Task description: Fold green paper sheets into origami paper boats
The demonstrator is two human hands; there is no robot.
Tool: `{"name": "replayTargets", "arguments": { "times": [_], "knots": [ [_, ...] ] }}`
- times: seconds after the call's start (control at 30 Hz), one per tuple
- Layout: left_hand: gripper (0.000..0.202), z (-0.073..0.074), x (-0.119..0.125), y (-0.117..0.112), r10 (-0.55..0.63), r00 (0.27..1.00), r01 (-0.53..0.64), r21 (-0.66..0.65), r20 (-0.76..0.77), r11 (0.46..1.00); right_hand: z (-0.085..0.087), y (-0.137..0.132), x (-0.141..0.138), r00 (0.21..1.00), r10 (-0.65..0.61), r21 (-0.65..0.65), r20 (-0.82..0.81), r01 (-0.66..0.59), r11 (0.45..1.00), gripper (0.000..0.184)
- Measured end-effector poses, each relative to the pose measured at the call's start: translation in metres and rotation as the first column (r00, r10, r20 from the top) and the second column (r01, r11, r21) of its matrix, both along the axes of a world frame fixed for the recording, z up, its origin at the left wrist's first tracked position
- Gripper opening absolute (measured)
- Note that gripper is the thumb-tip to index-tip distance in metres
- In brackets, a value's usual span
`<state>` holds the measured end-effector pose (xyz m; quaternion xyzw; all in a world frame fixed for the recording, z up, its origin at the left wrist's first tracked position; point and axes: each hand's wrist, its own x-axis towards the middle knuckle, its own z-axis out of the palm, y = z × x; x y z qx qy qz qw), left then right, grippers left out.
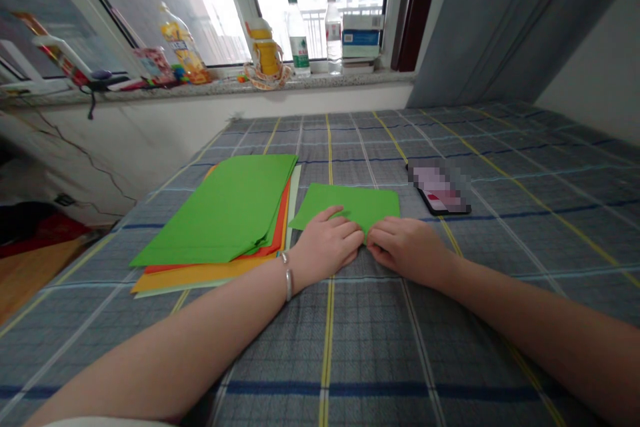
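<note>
A small sheet of green paper (350,199) lies on the checked cloth, its near edge under my two hands. My left hand (333,240), with a silver bangle at the wrist, pinches the near edge of the sheet, its fingertips bent over the paper. Close beside it, my right hand (400,245) has its fingers curled on the same edge, nearly touching the left fingertips. The bit of paper between the fingers is mostly hidden. To the left rests a stack of coloured paper (225,207), green on top with red, orange and pale green sheets below.
A phone (440,188) lies right of the green sheet on the checked cloth (370,347). Along the windowsill (200,92) at the back stand plastic bottles (299,37), a yellow drinking cup (267,50) and stacked boxes (361,40). A grey curtain (485,33) hangs at the right.
</note>
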<state>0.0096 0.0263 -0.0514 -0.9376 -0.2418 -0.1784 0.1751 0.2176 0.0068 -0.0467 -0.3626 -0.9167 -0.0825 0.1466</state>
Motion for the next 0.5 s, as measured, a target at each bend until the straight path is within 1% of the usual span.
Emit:
{"name": "replayTargets", "arguments": {
  "times": [0.2,0.5],
  "knots": [
    [0.011,0.0022,-0.0008,-0.0008,0.023,1.000,-0.023,0.024,-0.003,0.999,-0.0017,0.0009,0.0001,1.000,0.015,0.007,-0.014,-0.015,1.000,0.017],
    [0.007,0.0039,-0.0058,-0.0014,0.089,0.996,-0.089,0.028,-0.010,0.996,0.0056,-0.0040,0.0073,0.999,-0.031,-0.103,0.005,0.032,0.994,0.012]
  ]
}}
